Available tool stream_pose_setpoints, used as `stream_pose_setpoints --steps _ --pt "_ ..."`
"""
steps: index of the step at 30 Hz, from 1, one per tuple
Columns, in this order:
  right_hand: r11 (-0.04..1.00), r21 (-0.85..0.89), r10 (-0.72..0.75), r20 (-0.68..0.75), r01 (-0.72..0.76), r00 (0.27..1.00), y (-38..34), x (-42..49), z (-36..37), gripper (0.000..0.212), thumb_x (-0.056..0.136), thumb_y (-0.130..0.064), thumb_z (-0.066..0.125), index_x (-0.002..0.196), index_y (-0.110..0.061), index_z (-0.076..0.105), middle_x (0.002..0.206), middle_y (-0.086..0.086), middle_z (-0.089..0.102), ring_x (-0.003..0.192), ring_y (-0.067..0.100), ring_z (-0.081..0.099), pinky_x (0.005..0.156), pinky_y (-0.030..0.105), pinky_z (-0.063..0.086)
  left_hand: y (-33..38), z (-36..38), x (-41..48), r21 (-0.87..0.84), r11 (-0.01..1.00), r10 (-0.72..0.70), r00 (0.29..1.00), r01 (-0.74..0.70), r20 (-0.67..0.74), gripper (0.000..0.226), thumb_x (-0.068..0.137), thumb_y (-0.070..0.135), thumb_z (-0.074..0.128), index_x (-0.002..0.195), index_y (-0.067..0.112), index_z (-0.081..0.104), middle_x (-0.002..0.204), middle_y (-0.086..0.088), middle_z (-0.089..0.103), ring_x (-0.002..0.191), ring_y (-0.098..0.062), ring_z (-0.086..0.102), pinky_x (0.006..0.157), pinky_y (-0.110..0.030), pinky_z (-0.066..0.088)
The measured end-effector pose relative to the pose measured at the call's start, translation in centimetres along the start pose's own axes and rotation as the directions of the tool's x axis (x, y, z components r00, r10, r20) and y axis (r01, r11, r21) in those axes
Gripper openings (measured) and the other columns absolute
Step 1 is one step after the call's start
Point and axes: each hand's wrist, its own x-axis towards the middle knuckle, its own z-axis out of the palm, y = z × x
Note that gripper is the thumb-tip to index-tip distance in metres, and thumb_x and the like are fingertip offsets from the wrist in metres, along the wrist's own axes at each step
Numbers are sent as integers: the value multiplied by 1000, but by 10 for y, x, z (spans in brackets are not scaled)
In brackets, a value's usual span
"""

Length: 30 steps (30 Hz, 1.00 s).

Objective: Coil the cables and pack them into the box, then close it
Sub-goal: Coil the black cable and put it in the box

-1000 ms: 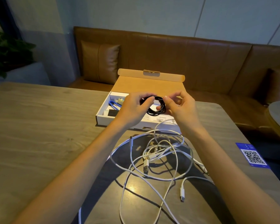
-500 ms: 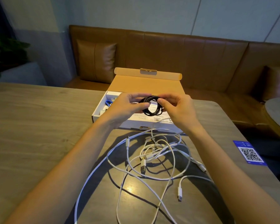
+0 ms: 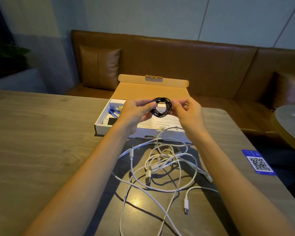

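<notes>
A small coil of black cable (image 3: 161, 107) hangs in the air above the open box (image 3: 99, 128). My left hand (image 3: 134, 114) pinches the coil's left side and my right hand (image 3: 188, 113) pinches its right side. The flat white box has its brown lid (image 3: 152, 91) folded back; inside lie a blue cable (image 3: 113, 111), a black item (image 3: 111, 121) and a printed sheet (image 3: 165, 122). A tangle of white cables (image 3: 162, 169) with several plugs sprawls on the wooden table (image 3: 32, 142) between my forearms.
A blue QR-code card (image 3: 259, 162) lies at the table's right edge. A brown leather bench (image 3: 194, 65) with a cushion (image 3: 99, 67) runs behind the table. A round table (image 3: 289, 121) stands at the right and a plant (image 3: 2, 58) at the far left.
Both hands have kept hold of the black coil and lifted it slightly over the box. The white cables have not moved.
</notes>
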Motion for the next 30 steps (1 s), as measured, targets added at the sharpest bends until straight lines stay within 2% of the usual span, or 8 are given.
stream_pose_setpoints --steps 6,10,14,19,21,24,26,30 --pt "1000 -15 -23 80 24 997 -3 -1 -8 10 96 -19 66 103 -13 62 94 7 75 86 18 74 82 39 62 4 -5 -4 -113 990 -69 986 86 150 15 91 12 69 105 13 73 100 -7 76 94 -18 67 77 -25 57" --pt "999 -6 -45 192 47 980 -7 -3 -10 21 98 -17 63 118 -20 62 99 4 76 90 17 73 78 31 59 3 -11 -4 -121 986 -91 973 118 211 27 91 10 68 117 5 70 110 -11 75 100 -21 67 81 -27 55" --pt "980 -55 -176 182 189 967 -10 -5 -7 24 100 -12 59 122 -16 69 96 -2 74 84 9 68 71 29 58 4 -16 -8 -302 923 -135 936 237 324 31 88 17 68 117 5 69 108 -14 74 95 -18 63 76 -23 55" --pt "921 -241 -248 246 307 937 -18 -10 -3 37 105 -11 46 141 -16 56 130 -1 63 119 19 60 95 42 57 8 -16 -13 -400 870 -117 907 290 404 31 82 18 70 111 7 72 110 -15 72 92 -20 65 71 -22 59" --pt "885 -317 -247 300 340 921 -18 -13 2 41 106 -10 41 146 -14 49 138 2 57 122 24 57 99 47 54 10 -13 -15 -344 905 -108 917 250 383 28 86 13 69 113 7 70 106 -13 75 89 -19 70 71 -24 61" --pt "871 -382 -187 324 309 927 -18 -16 5 44 108 -13 35 152 -15 41 148 6 51 133 22 50 108 27 41 13 -9 -16 -234 963 -56 948 134 312 22 89 5 68 110 8 69 97 -8 76 89 -19 72 70 -27 60" --pt "867 -403 -177 301 293 937 -19 -17 4 44 109 -15 32 151 -14 42 150 6 51 136 19 47 106 21 34 12 -7 -18 -130 991 -5 967 39 256 19 86 3 71 103 10 70 93 -6 76 89 -20 73 71 -28 59" --pt "835 -425 -278 219 348 935 -19 -18 4 42 107 -19 37 147 -11 49 141 8 58 124 17 53 101 24 41 11 2 -24 -13 993 116 976 -116 182 21 84 3 75 103 9 71 100 -10 74 94 -23 73 73 -29 60"
